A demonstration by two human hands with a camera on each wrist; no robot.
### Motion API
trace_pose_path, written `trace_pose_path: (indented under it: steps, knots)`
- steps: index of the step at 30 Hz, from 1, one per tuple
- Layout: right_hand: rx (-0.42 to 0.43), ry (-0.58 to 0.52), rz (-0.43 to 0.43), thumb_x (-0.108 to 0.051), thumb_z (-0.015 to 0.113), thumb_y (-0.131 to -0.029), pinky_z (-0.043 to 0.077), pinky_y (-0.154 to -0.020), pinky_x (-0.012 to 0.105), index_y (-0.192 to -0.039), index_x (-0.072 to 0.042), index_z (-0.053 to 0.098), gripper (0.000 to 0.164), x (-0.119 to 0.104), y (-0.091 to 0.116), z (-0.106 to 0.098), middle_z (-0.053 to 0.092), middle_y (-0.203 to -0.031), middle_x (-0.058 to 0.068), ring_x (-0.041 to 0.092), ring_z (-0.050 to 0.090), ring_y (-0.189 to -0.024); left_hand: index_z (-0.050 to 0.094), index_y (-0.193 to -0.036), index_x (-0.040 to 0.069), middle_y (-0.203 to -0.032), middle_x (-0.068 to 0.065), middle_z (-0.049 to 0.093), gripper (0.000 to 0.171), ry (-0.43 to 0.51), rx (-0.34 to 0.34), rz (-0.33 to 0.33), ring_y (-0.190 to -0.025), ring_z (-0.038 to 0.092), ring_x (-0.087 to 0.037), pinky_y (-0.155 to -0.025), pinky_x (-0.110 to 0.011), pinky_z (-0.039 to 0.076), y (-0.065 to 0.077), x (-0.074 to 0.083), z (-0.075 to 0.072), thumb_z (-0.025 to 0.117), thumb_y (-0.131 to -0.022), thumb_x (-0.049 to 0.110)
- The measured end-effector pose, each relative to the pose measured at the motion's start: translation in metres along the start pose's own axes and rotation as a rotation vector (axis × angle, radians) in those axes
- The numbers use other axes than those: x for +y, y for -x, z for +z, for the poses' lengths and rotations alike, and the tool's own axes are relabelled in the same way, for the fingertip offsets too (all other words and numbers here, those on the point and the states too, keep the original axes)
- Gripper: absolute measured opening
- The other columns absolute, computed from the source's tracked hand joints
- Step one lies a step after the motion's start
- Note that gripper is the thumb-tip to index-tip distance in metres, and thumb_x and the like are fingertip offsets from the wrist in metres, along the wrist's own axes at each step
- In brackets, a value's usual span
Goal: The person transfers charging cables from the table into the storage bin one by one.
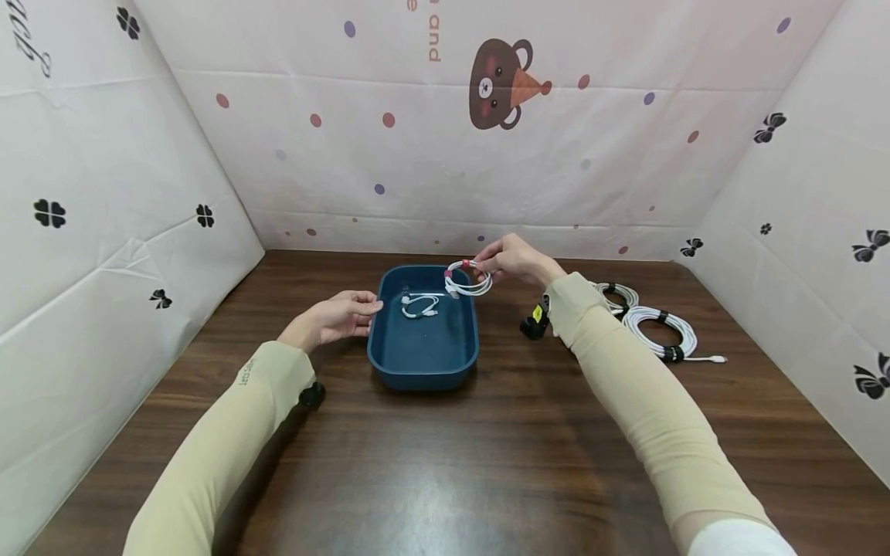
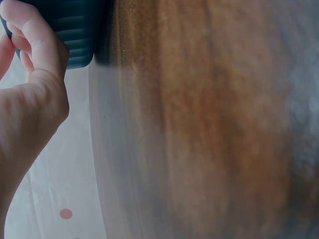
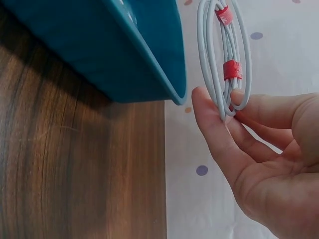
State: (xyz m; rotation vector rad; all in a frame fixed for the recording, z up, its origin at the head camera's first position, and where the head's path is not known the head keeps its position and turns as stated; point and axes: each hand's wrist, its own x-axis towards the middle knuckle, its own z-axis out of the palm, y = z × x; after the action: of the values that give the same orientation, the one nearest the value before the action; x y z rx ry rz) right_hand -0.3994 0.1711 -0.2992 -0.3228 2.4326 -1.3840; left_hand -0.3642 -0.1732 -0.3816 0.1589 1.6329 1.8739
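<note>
A blue rectangular bin (image 1: 424,381) stands on the table, with a small coiled white cable (image 1: 420,307) lying inside. My left hand (image 1: 341,315) holds the bin at its left rim; in the left wrist view the fingers (image 2: 37,35) curl at the bin's ribbed side. Over the bin's far right corner, my right hand (image 1: 513,259) pinches a coiled white cable (image 1: 473,289) bound with red straps. The right wrist view shows this coil (image 3: 207,55) hanging between thumb and fingertips, beside the bin's wall (image 3: 134,74).
Two more coiled white cables with black straps, a smaller one (image 1: 628,294) and a larger one (image 1: 688,337), lie on the table to the right, partly behind the right sleeve (image 1: 626,394). Patterned white sheeting (image 1: 431,154) rises behind the brown wooden table (image 1: 417,463) and at both sides.
</note>
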Motion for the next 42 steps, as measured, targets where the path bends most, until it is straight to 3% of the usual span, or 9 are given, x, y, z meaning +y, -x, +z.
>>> trace_pose_path:
  steps: [4, 17, 23, 31, 42]
  knots:
    - [-0.002, -0.006, -0.001, -0.005, 0.061, -0.094, 0.057, -0.084, 0.041, -0.116, 0.008, 0.063, 0.026, -0.001, -0.002, 0.003, 0.068, -0.107, 0.024, 0.013, 0.068, -0.076, 0.054, -0.096, 0.011, -0.085, -0.002, 0.062, 0.006, 0.002, 0.002, 0.000, -0.075, 0.062, -0.014, -0.071, -0.028, 0.056, 0.000, 0.000, 0.000, 0.059, -0.096, 0.016]
    - [0.007, 0.023, -0.007, -0.008, 0.061, -0.094, 0.053, -0.093, 0.047, -0.115, 0.004, 0.066, 0.024, -0.007, -0.005, 0.012, 0.068, -0.110, 0.025, 0.014, 0.068, -0.078, 0.054, -0.095, 0.011, -0.084, -0.002, 0.062, 0.005, 0.007, 0.000, 0.002, -0.074, 0.061, -0.014, -0.069, -0.028, 0.056, 0.001, 0.001, 0.002, 0.056, -0.098, 0.015]
    - [-0.003, 0.013, -0.008, -0.007, 0.061, -0.094, 0.057, -0.086, 0.040, -0.115, 0.004, 0.065, 0.024, -0.009, -0.009, 0.016, 0.066, -0.113, 0.026, 0.016, 0.068, -0.080, 0.055, -0.095, 0.011, -0.085, -0.003, 0.063, 0.005, 0.011, 0.009, -0.001, -0.074, 0.062, -0.014, -0.070, -0.028, 0.057, 0.002, 0.001, 0.002, 0.056, -0.098, 0.015]
    - [-0.005, 0.004, -0.007, -0.006, 0.061, -0.094, 0.052, -0.094, 0.047, -0.117, 0.007, 0.064, 0.027, -0.011, -0.012, 0.019, 0.067, -0.111, 0.026, 0.014, 0.068, -0.076, 0.055, -0.096, 0.011, -0.087, -0.004, 0.062, 0.005, 0.005, 0.005, -0.004, -0.074, 0.062, -0.014, -0.069, -0.028, 0.056, 0.002, 0.002, 0.003, 0.056, -0.098, 0.015]
    - [-0.005, 0.049, -0.017, -0.007, 0.060, -0.094, 0.056, -0.089, 0.041, -0.116, 0.004, 0.065, 0.025, -0.012, -0.013, 0.027, 0.069, -0.108, 0.021, 0.016, 0.068, -0.080, 0.052, -0.107, 0.007, -0.091, -0.005, 0.063, 0.018, -0.011, 0.045, -0.015, -0.077, 0.062, -0.015, -0.073, -0.028, 0.057, 0.000, 0.000, 0.003, 0.059, -0.096, 0.018]
